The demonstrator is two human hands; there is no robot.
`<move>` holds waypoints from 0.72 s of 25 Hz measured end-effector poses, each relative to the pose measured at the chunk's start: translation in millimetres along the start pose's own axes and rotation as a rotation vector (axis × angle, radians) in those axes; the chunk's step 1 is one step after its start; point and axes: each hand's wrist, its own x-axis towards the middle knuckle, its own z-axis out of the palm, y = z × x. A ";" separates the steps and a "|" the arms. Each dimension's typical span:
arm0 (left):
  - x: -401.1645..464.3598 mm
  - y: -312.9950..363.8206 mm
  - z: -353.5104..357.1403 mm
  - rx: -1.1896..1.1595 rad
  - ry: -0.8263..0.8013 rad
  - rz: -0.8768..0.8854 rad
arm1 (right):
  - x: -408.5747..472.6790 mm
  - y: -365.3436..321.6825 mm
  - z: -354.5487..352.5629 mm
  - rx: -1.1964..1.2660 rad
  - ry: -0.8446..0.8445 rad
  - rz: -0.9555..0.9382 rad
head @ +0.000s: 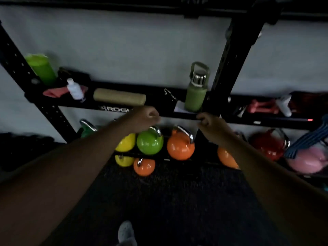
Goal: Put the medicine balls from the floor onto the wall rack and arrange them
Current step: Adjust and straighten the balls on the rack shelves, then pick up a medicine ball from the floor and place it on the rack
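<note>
Black rack shelf [159,102] edge, left hand [147,117], right hand [206,119], fingers curled, empty.

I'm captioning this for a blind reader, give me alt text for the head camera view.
Two bare arms reach toward a black wall rack, the left hand and right hand curled at its shelf, holding nothing visible. The shelf carries a green bottle and a foam roller; coloured kettlebells sit below.
</note>
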 end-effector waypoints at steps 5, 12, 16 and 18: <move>-62.5 -79.9 94.1 0.124 -0.419 -0.082 | -86.6 59.5 113.1 -0.020 -0.483 0.280; -126.9 -183.3 145.6 0.197 -0.829 -0.118 | -165.2 42.6 221.2 0.037 -0.647 0.583; -151.2 -234.6 162.6 0.293 -1.011 -0.052 | -214.2 16.4 274.8 0.080 -0.560 0.722; -158.4 -249.2 168.3 0.330 -1.083 0.012 | -241.3 8.8 294.8 0.140 -0.513 0.776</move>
